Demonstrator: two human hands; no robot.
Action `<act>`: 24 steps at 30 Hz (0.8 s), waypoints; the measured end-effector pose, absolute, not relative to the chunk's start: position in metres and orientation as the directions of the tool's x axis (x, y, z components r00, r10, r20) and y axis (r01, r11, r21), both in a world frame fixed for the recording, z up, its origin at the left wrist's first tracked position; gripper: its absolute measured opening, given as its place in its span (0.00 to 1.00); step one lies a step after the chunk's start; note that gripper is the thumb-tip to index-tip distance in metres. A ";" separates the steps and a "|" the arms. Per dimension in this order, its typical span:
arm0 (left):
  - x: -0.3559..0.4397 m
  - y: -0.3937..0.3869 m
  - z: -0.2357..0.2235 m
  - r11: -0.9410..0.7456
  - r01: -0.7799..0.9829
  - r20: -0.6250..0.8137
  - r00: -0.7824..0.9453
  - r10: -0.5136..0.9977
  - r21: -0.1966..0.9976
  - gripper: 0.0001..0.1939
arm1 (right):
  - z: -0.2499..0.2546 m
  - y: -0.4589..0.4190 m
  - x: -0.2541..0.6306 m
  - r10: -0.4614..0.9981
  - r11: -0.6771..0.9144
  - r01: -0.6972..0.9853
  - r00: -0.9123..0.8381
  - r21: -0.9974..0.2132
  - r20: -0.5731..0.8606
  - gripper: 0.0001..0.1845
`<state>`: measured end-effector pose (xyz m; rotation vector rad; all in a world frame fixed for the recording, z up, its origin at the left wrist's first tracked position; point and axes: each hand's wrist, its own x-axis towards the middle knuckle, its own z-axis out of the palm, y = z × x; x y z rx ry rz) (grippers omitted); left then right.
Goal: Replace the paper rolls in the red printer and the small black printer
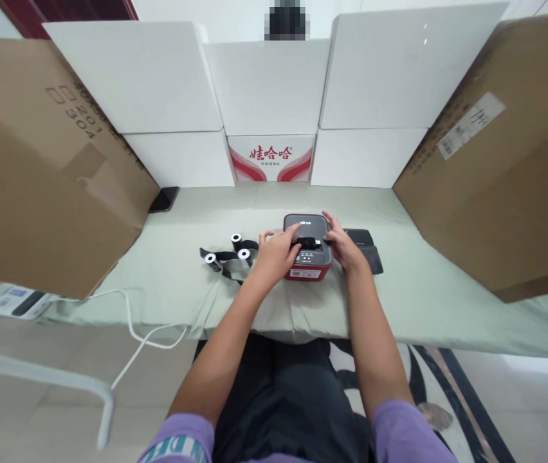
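Observation:
A small box (305,270) with a dark grey printed top and red sides sits on the green cloth in front of me. My left hand (281,251) reaches over its left side, fingers closed on a small black piece with a silvery plug-like end (307,243) above the lid. Around the box's right edge curls my right hand (344,245), its thumb close to the silvery end. Left of the box lie several white-ended cylinders (244,256) among black straps (226,255). A flat black case or wallet (373,257) lies beyond my right hand.
White panels (269,90) and a white carton with red lettering (271,157) wall off the back. Large cardboard boxes stand left (37,173) and right (510,173). A black phone (164,199) lies by the left one. A white cable (129,315) hangs over the front edge.

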<state>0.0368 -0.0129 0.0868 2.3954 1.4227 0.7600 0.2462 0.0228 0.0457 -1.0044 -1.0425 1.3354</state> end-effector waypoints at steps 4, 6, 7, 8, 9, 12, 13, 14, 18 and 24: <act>0.033 -0.018 0.076 -0.482 0.682 0.302 0.376 0.876 0.550 0.25 | 0.043 0.018 0.242 0.998 0.021 -0.222 0.056 -0.975 0.008 0.43; 0.031 -0.025 0.065 -0.449 0.630 0.299 0.336 0.893 0.633 0.32 | 0.039 0.005 0.237 0.991 0.035 -0.178 0.134 -0.983 0.011 0.38; 0.029 -0.029 0.059 -0.415 0.597 0.284 0.306 0.909 0.686 0.37 | 0.036 -0.003 0.235 0.987 0.037 -0.149 0.162 -0.988 0.013 0.35; 0.028 -0.033 0.054 -0.368 0.559 0.251 0.277 0.928 0.743 0.43 | 0.033 -0.013 0.233 0.986 0.043 -0.117 0.164 -0.992 0.023 0.34; 0.028 -0.037 0.050 -0.324 0.519 0.215 0.260 0.941 0.791 0.46 | 0.031 -0.023 0.231 0.988 0.053 -0.087 0.149 -0.995 0.039 0.33; 0.028 -0.041 0.049 -0.269 0.440 0.158 0.272 0.949 0.857 0.46 | 0.030 -0.043 0.228 0.987 0.117 -0.001 0.108 -0.993 0.117 0.35; 0.029 -0.040 0.052 -0.277 0.434 0.166 0.277 0.946 0.857 0.44 | 0.032 -0.044 0.227 0.985 0.139 0.019 0.099 -0.990 0.140 0.37; 0.030 -0.037 0.057 -0.287 0.435 0.180 0.271 0.945 0.853 0.43 | 0.036 -0.041 0.228 0.983 0.159 0.031 0.089 -0.987 0.161 0.37; 0.043 -0.004 0.083 -0.335 0.455 0.259 0.223 0.940 0.825 0.42 | 0.061 0.007 0.240 0.975 0.222 -0.025 0.035 -0.975 0.221 0.34; 0.091 0.079 0.100 -0.352 0.449 0.288 0.207 0.935 0.821 0.44 | 0.092 0.101 0.282 0.970 0.238 -0.206 0.010 -0.949 0.241 0.25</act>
